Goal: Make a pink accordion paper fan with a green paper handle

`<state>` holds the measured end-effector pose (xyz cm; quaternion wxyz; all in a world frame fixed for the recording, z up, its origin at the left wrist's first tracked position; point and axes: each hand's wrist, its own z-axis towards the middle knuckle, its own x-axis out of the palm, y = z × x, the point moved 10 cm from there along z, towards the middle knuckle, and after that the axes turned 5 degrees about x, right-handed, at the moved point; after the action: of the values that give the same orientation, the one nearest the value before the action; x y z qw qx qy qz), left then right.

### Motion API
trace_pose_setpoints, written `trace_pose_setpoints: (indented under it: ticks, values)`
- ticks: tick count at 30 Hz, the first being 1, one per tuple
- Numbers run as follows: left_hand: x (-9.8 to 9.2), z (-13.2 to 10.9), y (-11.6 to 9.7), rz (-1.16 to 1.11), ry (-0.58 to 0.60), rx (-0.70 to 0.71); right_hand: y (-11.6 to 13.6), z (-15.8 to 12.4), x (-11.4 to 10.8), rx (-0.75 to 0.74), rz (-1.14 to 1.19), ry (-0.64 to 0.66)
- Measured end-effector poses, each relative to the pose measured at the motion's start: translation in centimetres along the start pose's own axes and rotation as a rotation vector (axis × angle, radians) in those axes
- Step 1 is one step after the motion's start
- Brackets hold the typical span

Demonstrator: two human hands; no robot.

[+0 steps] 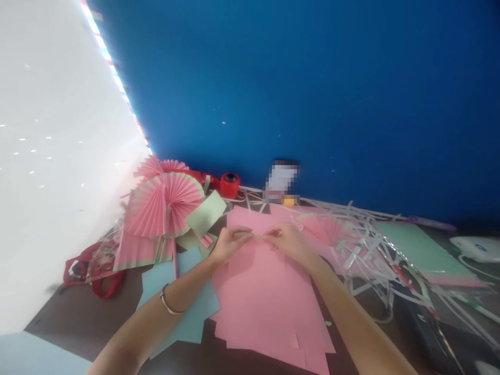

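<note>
Over a stack of pink paper sheets point(265, 307), my left hand point(228, 244) and my right hand point(289, 240) face each other, a short gap apart. Both are closed in a pinch on a thin, pale green paper strip point(258, 236) that spans between the fingertips. Light blue sheets point(185, 323) lie partly under my left forearm, which wears a bracelet point(166, 302). Left of that hand are pleated pink paper fans point(152, 205) with green edges and a pale green paper piece point(209, 212).
A red tape roll point(229, 186) stands by the blue wall point(312, 94). Tangled white paper strips point(367, 250) cover the right side near a green paper pack point(425, 247). A red strap point(105, 286) lies at left. A white device point(474, 248) sits far right.
</note>
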<state>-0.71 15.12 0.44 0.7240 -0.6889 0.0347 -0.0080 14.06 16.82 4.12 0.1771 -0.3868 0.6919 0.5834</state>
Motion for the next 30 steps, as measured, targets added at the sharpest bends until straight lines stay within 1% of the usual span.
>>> trace_pose_setpoints:
  ticks: [2, 6, 7, 9, 12, 15, 17, 20, 23, 25, 30]
  values:
    - [0.0, 0.0, -0.1, -0.020, 0.007, -0.006, 0.5, -0.2, -0.2, -0.013, -0.032, -0.010]
    - [1.6, -0.3, 0.5, -0.203, 0.138, -0.106, 2.5, -0.9, -0.4, -0.094, -0.125, -0.030]
    - [1.8, -0.4, 0.7, -0.225, 0.153, -0.131, 2.9, -1.0, -0.4, -0.105, -0.146, -0.029]
    - [1.7, -0.3, 1.3, -0.208, 0.129, -0.149, 3.0, -1.2, -0.3, -0.081, -0.146, -0.017]
    - [1.1, 0.0, 2.0, -0.173, 0.061, -0.131, 2.0, -1.4, -0.5, 0.031, -0.044, -0.033]
    - [0.6, 0.2, 2.2, -0.160, 0.020, -0.118, 1.3, -1.9, -2.1, 0.079, -0.013, -0.163]
    - [0.4, 0.1, 2.2, -0.146, 0.007, -0.117, 1.3, -2.4, -2.9, 0.094, -0.027, -0.207]
    - [0.5, 0.1, 1.9, -0.146, 0.013, -0.100, 1.2, -2.9, -3.2, 0.144, -0.019, -0.185]
    - [0.6, 0.1, 1.7, -0.145, 0.033, -0.082, 1.2, -3.1, -3.6, 0.170, -0.030, -0.200]
    - [0.6, 0.0, 1.8, -0.142, 0.038, -0.079, 0.8, -3.0, -3.5, 0.188, -0.035, -0.190]
    - [0.7, 0.1, 1.9, -0.138, 0.055, -0.069, 0.5, -2.4, -3.1, 0.147, -0.043, -0.195]
